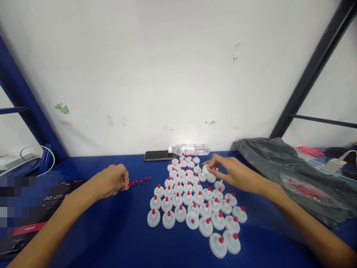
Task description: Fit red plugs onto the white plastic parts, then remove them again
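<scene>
Taking the middle of the white discs (180,213) as the clock's centre, my right hand (234,171) reaches in from 2 o'clock, its grip closed, thumb and fingers around a small red cap (211,167) at a disc near the cluster's 1 o'clock edge. My left hand (114,178) is between 9 and 10 o'clock, fingers curled together at the near end of a row of loose red caps (141,182); I cannot tell whether that grip pinches one. The discs are round, milky, translucent plastic, broad-rimmed and rising to a narrow stem; most wear a stubby red cap, while a few near my right hand show pale stems. They stand close together on the smooth, deep-blue counter (117,230), some rims touching. At 12 o'clock a clear, ridged plastic bottle (203,149) lies on its side, its white screw cap just over the flat, dark slab of a phone (157,155). Towards 3 o'clock a wrinkled grey plastic bag (256,156) sprawls, with a shiny clear packet (304,188) of red contents on it. At 9 o'clock sits a flat, dark-screened timer (52,193), partly behind my forearm.
</scene>
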{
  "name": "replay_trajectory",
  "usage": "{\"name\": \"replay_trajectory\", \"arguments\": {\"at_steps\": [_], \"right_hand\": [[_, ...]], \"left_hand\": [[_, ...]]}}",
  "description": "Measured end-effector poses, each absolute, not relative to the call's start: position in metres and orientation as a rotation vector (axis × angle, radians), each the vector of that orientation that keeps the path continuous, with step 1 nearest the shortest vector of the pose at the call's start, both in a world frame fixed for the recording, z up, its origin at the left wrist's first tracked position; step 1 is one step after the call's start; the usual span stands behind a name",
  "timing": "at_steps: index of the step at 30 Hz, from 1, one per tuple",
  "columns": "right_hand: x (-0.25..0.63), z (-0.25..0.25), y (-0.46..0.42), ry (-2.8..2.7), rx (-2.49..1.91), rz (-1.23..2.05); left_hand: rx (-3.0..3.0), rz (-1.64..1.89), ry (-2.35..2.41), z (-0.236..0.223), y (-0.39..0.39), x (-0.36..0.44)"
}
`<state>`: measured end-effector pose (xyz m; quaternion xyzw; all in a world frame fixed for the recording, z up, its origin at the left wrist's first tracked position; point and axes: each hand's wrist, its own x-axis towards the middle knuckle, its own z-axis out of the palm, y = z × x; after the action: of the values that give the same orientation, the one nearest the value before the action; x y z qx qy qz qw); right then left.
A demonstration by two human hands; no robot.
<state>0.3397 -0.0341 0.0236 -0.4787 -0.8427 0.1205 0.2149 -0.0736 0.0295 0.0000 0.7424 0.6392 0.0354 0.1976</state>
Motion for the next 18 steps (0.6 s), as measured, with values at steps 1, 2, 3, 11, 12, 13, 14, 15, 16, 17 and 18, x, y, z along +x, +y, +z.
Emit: {"name": "replay_trajectory", "arguments": {"at_steps": [1,2,3,11,12,13,14,15,16,17,18], "right_hand": [[0.340,0.023,-0.034,-2.339,-1.329,0.315],[0.341,0.022,-0.033,-2.345,-1.331,0.295],[0.341,0.021,-0.032,-2.354,-1.334,0.276],[0.345,0.012,-0.026,-2.437,-1.382,0.165],[0.344,0.012,-0.026,-2.443,-1.385,0.156],[0.344,0.013,-0.026,-2.446,-1.386,0.147],[0.344,0.013,-0.027,-2.446,-1.385,0.137],[0.344,0.013,-0.027,-2.444,-1.383,0.125],[0.344,0.013,-0.027,-2.443,-1.380,0.115],[0.344,0.013,-0.027,-2.441,-1.381,0.104],[0.345,0.013,-0.027,-2.440,-1.384,0.095]], "left_hand": [[2.087,0.104,1.781,0.000,0.030,-0.073],[2.097,0.108,1.775,-0.001,0.030,-0.073],[2.107,0.111,1.772,-0.001,0.030,-0.073],[2.170,0.124,1.783,0.003,0.025,-0.064],[2.176,0.126,1.787,0.004,0.024,-0.063],[2.183,0.130,1.792,0.004,0.024,-0.062],[2.189,0.135,1.797,0.004,0.024,-0.061],[2.195,0.139,1.801,0.004,0.023,-0.060],[2.199,0.141,1.805,0.004,0.023,-0.059],[2.203,0.142,1.806,0.004,0.023,-0.058],[2.204,0.142,1.808,0.005,0.022,-0.057]]}}
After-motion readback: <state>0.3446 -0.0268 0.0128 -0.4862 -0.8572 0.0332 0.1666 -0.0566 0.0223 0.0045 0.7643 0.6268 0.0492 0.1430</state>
